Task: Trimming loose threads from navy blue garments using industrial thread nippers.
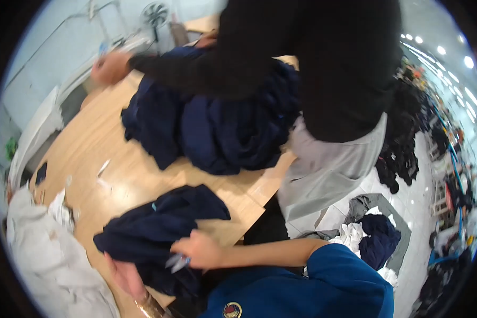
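Note:
A dark navy garment (pixel 159 222) lies bunched along the near edge of the wooden table, its lower part hanging toward me. My left hand (pixel 126 276) grips its left side from below, with some of the fingers hidden by the cloth. Over the garment's right side, my right hand (pixel 200 251) is closed round small metal thread snips (pixel 177 263). The blades point down and left, close to the fabric; blur hides whether they touch it.
A big heap of navy garments (pixel 212 127) covers the far tabletop (pixel 85 153). Beside it stands a co-worker in a black top (pixel 350 69), one arm stretched left. White cloth (pixel 47 259) lies at the left. Clothes (pixel 379 241) are piled on the floor at right.

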`<action>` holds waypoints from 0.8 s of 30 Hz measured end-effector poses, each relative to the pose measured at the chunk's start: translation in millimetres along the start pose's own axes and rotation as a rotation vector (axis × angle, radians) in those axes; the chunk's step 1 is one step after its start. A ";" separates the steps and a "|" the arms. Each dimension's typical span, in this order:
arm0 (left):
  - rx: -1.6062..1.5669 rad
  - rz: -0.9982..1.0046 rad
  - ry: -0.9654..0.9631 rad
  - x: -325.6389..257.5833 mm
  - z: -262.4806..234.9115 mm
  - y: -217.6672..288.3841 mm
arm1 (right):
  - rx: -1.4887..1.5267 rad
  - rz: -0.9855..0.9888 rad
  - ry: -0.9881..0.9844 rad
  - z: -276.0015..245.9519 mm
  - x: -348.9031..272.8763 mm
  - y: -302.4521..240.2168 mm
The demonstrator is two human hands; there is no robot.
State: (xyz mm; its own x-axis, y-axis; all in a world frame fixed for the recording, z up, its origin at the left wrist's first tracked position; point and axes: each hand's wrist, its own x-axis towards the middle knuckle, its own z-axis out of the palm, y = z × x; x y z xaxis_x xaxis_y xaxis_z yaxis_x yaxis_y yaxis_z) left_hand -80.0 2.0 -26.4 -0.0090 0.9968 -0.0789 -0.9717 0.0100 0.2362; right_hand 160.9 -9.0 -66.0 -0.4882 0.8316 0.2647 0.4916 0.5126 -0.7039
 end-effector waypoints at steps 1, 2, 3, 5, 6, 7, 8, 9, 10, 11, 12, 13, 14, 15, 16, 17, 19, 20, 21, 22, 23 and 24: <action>-0.076 0.023 0.063 2.0 7.6 -2.4 | -0.057 0.061 -0.020 -14.7 6.8 6.0; -0.019 0.077 0.228 -1.1 30.2 -18.3 | -0.091 0.035 0.127 -37.6 9.8 -0.9; 0.197 -0.093 -0.259 1.5 -2.9 -9.3 | -0.049 0.029 0.164 -49.9 8.6 4.6; 0.195 0.041 0.086 -1.3 -7.3 -23.9 | 0.100 0.026 0.214 -68.7 5.1 12.0; 0.181 0.018 0.067 -2.1 -7.0 -33.4 | 0.215 0.094 0.219 -72.7 0.1 18.2; 0.171 -0.001 0.046 -2.9 -7.8 -38.8 | 0.317 0.244 0.192 -82.6 -2.7 7.1; 0.143 -0.011 0.035 -3.6 -12.8 -42.0 | 0.332 0.309 0.159 -88.5 -6.4 5.7; 0.113 -0.030 0.015 -5.4 -19.0 -43.7 | 0.336 0.377 0.132 -89.6 -8.8 7.5; 0.128 -0.038 -0.005 -4.2 -13.3 -46.2 | 0.394 0.431 0.116 -94.7 -11.2 6.3; 0.145 -0.053 -0.032 -1.7 -3.5 -50.4 | 0.449 0.486 0.107 -95.2 -12.4 7.8; 0.173 -0.022 0.093 -3.2 12.6 -54.1 | 0.512 0.495 0.110 -93.8 -11.4 7.5; 0.172 -0.022 0.095 -3.7 9.8 -53.4 | 0.512 0.497 0.109 -93.8 -11.0 7.4; 0.136 -0.010 0.099 -3.6 4.3 -52.0 | 0.568 0.521 0.103 -94.3 -10.8 7.1; 0.100 -0.001 0.101 -2.3 -1.3 -50.2 | 0.623 0.546 0.101 -95.1 -10.6 6.8; 0.095 -0.015 0.101 -1.8 -9.3 -47.2 | 0.616 0.557 0.110 -94.6 -11.7 6.4; 0.075 -0.006 -0.017 -0.6 -16.4 -43.2 | 0.683 0.556 0.119 -93.9 -10.6 6.2; 0.044 -0.013 -0.133 -0.9 -8.8 -49.8 | 0.742 0.567 0.139 -93.8 -10.2 3.6; 0.215 0.011 0.049 -1.7 12.5 -56.0 | 0.773 0.621 0.157 -93.9 -8.4 2.3; 0.391 0.038 0.228 -3.0 27.4 -59.3 | 0.809 0.669 0.173 -96.6 -6.2 -1.4; 0.597 0.066 0.236 -8.2 13.6 -61.6 | 0.867 0.698 0.191 -97.4 -6.4 -2.9; 0.595 0.058 0.236 -13.8 6.8 -65.6 | 0.865 0.704 0.197 -96.9 -7.8 -1.6; 0.804 -0.003 0.184 -19.7 1.4 -69.3 | 0.866 0.731 0.199 -96.1 -9.5 0.2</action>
State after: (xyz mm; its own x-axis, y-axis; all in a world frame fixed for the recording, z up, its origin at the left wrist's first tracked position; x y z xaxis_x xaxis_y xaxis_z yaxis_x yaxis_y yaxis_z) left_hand -12.1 -18.2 -39.8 -0.1127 0.9686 -0.2214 -0.5066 0.1357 0.8514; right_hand 234.9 3.7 -5.3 -0.1298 0.9285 -0.3480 -0.0873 -0.3603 -0.9287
